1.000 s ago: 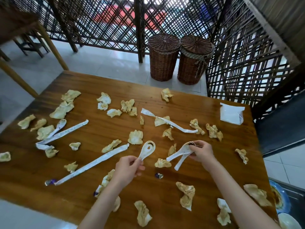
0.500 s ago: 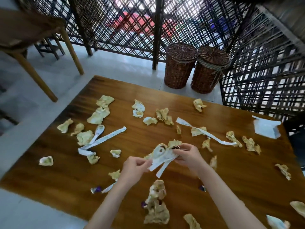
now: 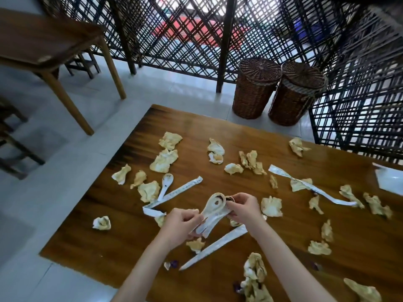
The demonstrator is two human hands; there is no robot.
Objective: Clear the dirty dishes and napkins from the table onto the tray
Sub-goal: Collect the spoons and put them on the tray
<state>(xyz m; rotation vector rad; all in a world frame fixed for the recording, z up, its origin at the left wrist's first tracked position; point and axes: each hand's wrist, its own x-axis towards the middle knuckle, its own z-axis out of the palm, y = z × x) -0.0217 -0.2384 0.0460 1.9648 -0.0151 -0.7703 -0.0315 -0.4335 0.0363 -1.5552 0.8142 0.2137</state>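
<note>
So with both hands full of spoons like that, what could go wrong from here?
The left hand and right hand pinch a loose bundle of white spoons above the table; one might slide out of the grip and chip. The spoons look soiled, so sauce could drip on the wood. Another spoon lies among crumpled napkins and paper sleeves, easy to miss or sweep up with the rubbish.

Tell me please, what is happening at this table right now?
A person is clearing a messy wooden table. Both hands hold a small stack of white spoons above it: the left hand grips the handles, the right hand pinches the bowl end. Another spoon, crumpled napkins and long paper wrappers lie on the table. No tray is in view.
</note>
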